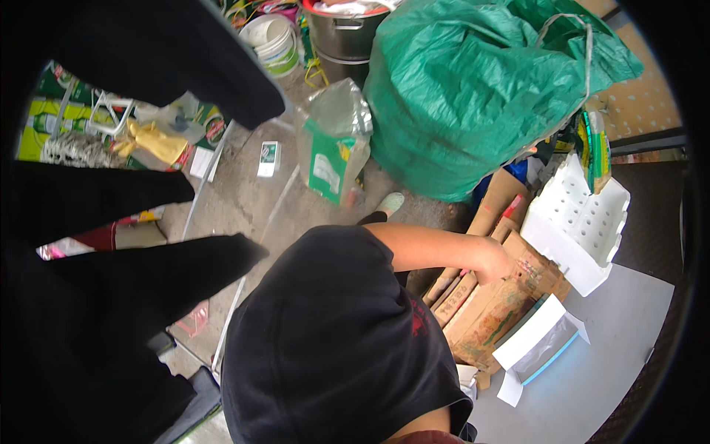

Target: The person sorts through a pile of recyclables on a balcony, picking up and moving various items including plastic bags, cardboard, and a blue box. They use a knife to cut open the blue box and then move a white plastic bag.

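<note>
My left arm, in a black short sleeve, reaches right across the view. My left hand (495,266) is bent at the wrist over worn flattened cardboard (488,316); its fingers are hidden, so I cannot tell whether they grip. More folded cardboard pieces stand against this one, and a red item (513,205) lies among them. Next to the cardboard, an opened white and blue box (538,349) rests on a grey tabletop (615,327). A white foam tray with holes (577,222) leans beyond my hand. My right hand is out of view.
A large green woven plastic sack (460,105) stands beyond my arm. Near it are a clear and green plastic bag (333,144), a metal pot (344,39) and white buckets (272,44). Yellow rubber gloves (158,141) lie at the left. Black cloth hangs across the left side.
</note>
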{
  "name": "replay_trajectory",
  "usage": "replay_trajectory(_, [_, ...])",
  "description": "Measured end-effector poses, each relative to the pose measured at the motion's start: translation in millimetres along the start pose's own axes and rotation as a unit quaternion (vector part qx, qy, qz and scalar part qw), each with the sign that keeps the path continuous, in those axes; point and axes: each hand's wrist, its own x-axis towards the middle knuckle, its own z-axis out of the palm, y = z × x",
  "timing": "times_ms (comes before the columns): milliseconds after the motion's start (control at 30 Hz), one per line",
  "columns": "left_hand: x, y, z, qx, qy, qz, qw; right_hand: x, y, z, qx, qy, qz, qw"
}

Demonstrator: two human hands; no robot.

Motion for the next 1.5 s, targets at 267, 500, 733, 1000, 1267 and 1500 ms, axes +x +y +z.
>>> replay_trajectory(267, [21.7,23.7,49.1,-0.022,-0.043,0.037,0.998,-30.5,18.8,-16.5,0.016,-0.012,0.012,1.0])
replay_trajectory(500, [30.6,-67.6,143.1,-0.141,-0.042,-0.075,0.986,-28.4,-75.0,12.4,0.007,0.03,0.033,0.999])
replay_trajectory(733, [-118.0,-164.5,253.3,-0.225,0.11,-0.467,0.848,-33.6,-54.4,-1.1,0.02,0.042,0.007,0.999])
replay_trajectory(1000, [-275.6,-154.0,312.9,-0.321,-0.123,-0.615,0.71,-44.5,34.0,-11.3,0.052,0.048,0.127,0.989])
replay_trajectory(1267, [-240.2,-245.1,172.9,-0.107,0.345,-0.646,0.673,-59.7,29.9,10.2,0.06,0.067,0.076,0.993])
replay_trajectory(1500, [-218.0,-279.3,183.1,-0.366,0.242,-0.672,0.597,-81.5,18.6,2.6,0.011,0.106,0.003,0.994])
